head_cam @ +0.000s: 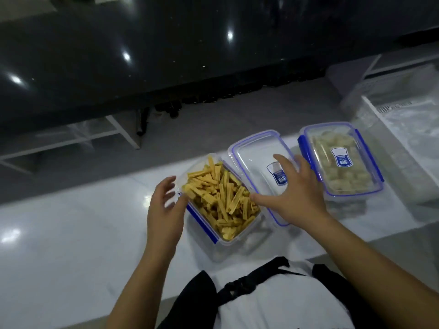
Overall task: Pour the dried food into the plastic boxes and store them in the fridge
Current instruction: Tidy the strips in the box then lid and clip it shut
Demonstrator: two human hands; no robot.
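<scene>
An uncovered clear plastic box (204,224) with blue clips stands on the white counter, full of yellow dried sticks (221,198). My left hand (164,210) is at its left wall, fingers spread and touching the rim. To the box's right lies a loose clear lid (256,160) with a blue seal and a label. My right hand (297,193) rests flat on that lid, fingers apart, thumb near the box's right edge. Further right stands a second box (342,162), lidded and clipped, holding pale dried pieces.
The white counter (71,245) stretches to the left and front. Clear plastic bags (403,110) lie at the back right. Beyond the counter is a grey floor (237,115) and a dark glossy surface (118,55).
</scene>
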